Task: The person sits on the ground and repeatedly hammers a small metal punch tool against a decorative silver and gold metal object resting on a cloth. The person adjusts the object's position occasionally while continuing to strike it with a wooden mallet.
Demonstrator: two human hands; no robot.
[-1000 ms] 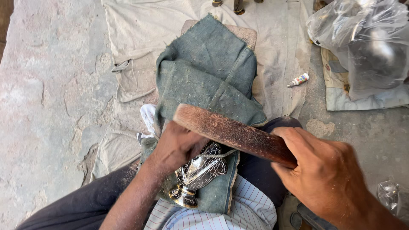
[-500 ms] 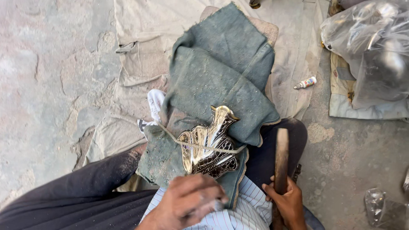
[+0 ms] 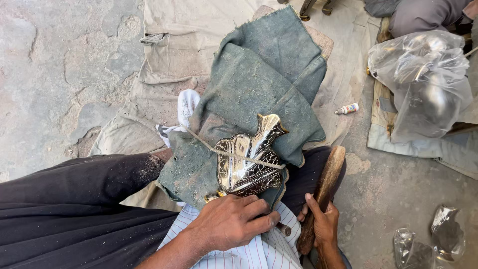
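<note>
Low in the middle of the frame, the shiny embossed metal piece point(image 3: 249, 164), fish-like in outline, lies on the dusty green cloth point(image 3: 259, 89) over the person's lap, long axis slanting from lower left to its flared tip at upper right, a thin cord point(image 3: 219, 148) crossing it. The left hand point(image 3: 231, 221) rests at its lower end, fingers curled loosely, while the right hand point(image 3: 322, 224) grips a worn wooden mallet point(image 3: 326, 184) standing just right of it. A crinkled clear plastic bag point(image 3: 423, 84) sits at upper right on the stone floor point(image 3: 59, 74).

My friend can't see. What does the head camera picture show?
A shiny engraved silver-and-gold metal piece, crossed by a thin string, lies on a dusty green cloth over the person's lap. The left hand rests at its lower end; the right hand holds a brown wooden block.
</note>
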